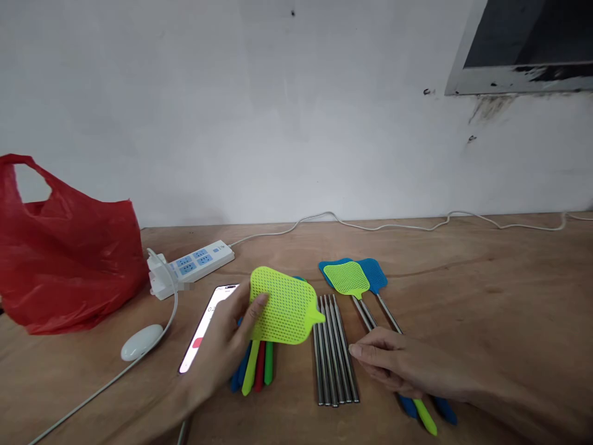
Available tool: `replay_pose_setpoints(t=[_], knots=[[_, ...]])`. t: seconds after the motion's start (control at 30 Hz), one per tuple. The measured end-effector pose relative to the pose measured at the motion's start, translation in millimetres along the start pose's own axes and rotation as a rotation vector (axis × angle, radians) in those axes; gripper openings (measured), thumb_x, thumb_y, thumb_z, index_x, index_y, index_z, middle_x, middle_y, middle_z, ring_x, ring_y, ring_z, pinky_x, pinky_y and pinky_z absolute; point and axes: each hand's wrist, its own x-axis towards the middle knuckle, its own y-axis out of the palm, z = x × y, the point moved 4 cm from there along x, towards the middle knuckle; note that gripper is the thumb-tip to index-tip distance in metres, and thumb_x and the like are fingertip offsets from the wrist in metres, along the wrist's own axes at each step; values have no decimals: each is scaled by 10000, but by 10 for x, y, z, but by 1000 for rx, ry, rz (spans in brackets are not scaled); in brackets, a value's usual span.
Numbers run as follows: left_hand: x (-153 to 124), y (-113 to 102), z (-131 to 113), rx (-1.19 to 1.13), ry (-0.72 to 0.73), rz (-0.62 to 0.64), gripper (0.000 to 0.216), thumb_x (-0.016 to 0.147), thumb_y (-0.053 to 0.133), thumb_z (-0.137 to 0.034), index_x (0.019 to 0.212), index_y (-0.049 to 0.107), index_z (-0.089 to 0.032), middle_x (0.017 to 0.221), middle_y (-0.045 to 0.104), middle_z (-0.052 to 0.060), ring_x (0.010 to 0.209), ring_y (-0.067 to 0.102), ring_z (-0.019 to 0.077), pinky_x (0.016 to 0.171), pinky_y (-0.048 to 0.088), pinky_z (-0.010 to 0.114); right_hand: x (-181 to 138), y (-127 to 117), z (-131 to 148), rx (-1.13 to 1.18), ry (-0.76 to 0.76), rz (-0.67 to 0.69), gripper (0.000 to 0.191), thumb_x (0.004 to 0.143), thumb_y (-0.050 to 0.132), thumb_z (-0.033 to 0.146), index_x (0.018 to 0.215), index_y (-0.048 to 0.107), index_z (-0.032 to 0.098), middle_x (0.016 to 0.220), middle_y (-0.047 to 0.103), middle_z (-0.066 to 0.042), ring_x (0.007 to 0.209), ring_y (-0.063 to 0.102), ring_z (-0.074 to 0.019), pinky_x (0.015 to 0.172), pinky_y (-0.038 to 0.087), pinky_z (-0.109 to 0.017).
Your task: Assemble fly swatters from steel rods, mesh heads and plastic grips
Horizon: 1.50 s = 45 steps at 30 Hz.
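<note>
- From my remote seat, I saw the left hand (227, 337) gripping a yellow-green mesh head (285, 306), thumb on its face and fingers behind; holding it by the flat side left the pointed neck free, turned right toward the rods.
- The right hand (393, 361) was over the assembled swatters, its fingers curled and its thumb near the index fingertip; I could not tell whether it gripped anything.
- Between the hands, the metal rods (331, 358) lay side by side on the bench (509, 278), roughly parallel, I judged so that one could be singled out easily.
- Loose-looking coloured handles (260, 368), blue, yellow-green, red and green, lay to the left of the rods, partly covered from my view by the held head; I took the grouping as sorting by part.
- At right, the assembled swatters (346, 278) had blue and yellow-green heads overlapping at the far end and handles at the near end, seemingly aligned to save room.
- A lit phone (199, 346) lay left of the handles, partly behind the left hand; the power strip (199, 259) and red bag (69, 259) sat farther left, probably to leave the middle for the parts.
</note>
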Motion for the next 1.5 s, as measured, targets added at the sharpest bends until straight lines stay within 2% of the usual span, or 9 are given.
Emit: replay_pose_setpoints(t=[0.13,0.3,0.47,0.6,0.7,0.8,0.97,1.1,1.5], knots=[[13,68,89,-193,-193,102,307,982,494,-470,1068,578,-187,824,660,19,720,628,190,610,501,268,46,-96,11,136,-23,-177,508,766,629,685,661,461,217,448,275,133,367,134,-33,363,67,-218],[-76,276,146,-318,-362,249,356,936,558,-532,1089,519,-213,750,683,4,635,653,181,490,468,228,45,-79,147,220,-192,-140,381,795,717,535,805,586,178,660,561,64,396,158,-4,383,80,-212],[-112,399,152,-386,-438,291,424,887,624,-541,1140,481,-232,872,707,29,772,707,216,597,558,271,17,-16,158,256,-158,61,287,836,722,411,982,718,164,440,214,146,391,108,-39,384,88,-210],[-127,390,155,-368,-496,335,510,880,614,-567,1245,449,-251,926,685,23,567,636,136,434,498,211,45,-84,110,319,-171,32,292,833,715,387,984,771,144,400,236,137,358,108,-34,365,79,-224],[-107,293,156,-355,-451,219,575,890,595,-571,1345,398,-280,975,640,23,493,559,100,368,464,202,79,-200,102,405,-241,-141,288,805,725,363,995,780,153,496,456,80,373,126,-20,368,69,-230],[-89,246,153,-426,-367,148,507,902,596,-531,1310,489,-250,1052,630,61,699,651,167,500,559,258,97,-261,111,448,-288,-255,228,795,711,309,951,786,160,818,672,-27,399,144,-4,385,71,-239],[-62,321,220,-455,-381,257,407,890,622,-514,1122,673,-183,796,691,33,644,639,163,606,566,296,112,-207,104,482,-236,-198,223,869,619,292,972,775,170,1088,717,-114,421,146,-20,399,91,-238],[76,184,259,-345,-366,90,387,852,673,-489,1068,713,-171,829,710,35,638,632,153,632,541,287,99,-232,122,540,-263,-183,242,902,565,261,1005,760,161,1236,688,-164,433,117,-36,396,107,-229],[169,59,413,88,-248,30,429,855,599,-499,1077,705,-147,536,441,-68,502,475,145,483,369,237,150,-291,37,596,-264,-261,207,888,622,289,929,755,135,952,731,-112,422,113,-18,355,141,-170]])
